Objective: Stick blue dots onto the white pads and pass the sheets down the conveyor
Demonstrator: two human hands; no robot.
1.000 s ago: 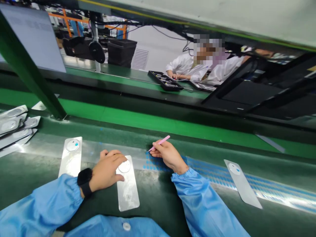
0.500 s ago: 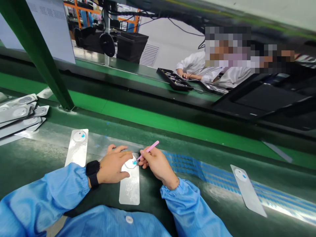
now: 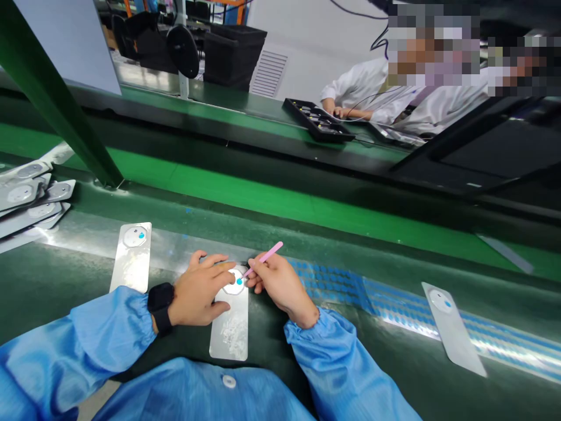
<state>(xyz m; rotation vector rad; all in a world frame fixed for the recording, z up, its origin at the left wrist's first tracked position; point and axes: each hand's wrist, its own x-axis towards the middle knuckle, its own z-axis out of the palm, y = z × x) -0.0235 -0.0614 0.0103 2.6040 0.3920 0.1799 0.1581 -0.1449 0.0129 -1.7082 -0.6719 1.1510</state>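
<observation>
On the near part of the worktop (image 3: 359,351), in the middle, lies a silvery plate (image 3: 231,327) with a white disc at its far end, a blue round dot (image 3: 239,282) upon it; the left hand (image 3: 199,289) rests spread over the plate's left side, a fingertip on the disc; the right hand (image 3: 280,283), just right of the disc, pinches pink tweezers (image 3: 267,258), their tips at the dot, though whether they grip it cannot be told.

For neat work here, the left fingertips would best press the plate flat, clear of the dot, while the right hand pinches lightly at a low slant, so that the dot neither creases nor slides.

To the right lies another plate (image 3: 456,333) across a clear strip bearing rows of blue dots (image 3: 324,283); to the left, one more plate (image 3: 131,263), then a loose pile of plates (image 3: 28,220).

Farther off, a shallow black tray (image 3: 307,116) holds small parts, too small to identify; beyond, to its left, stands a black bin (image 3: 234,58), its contents out of sight.
</observation>
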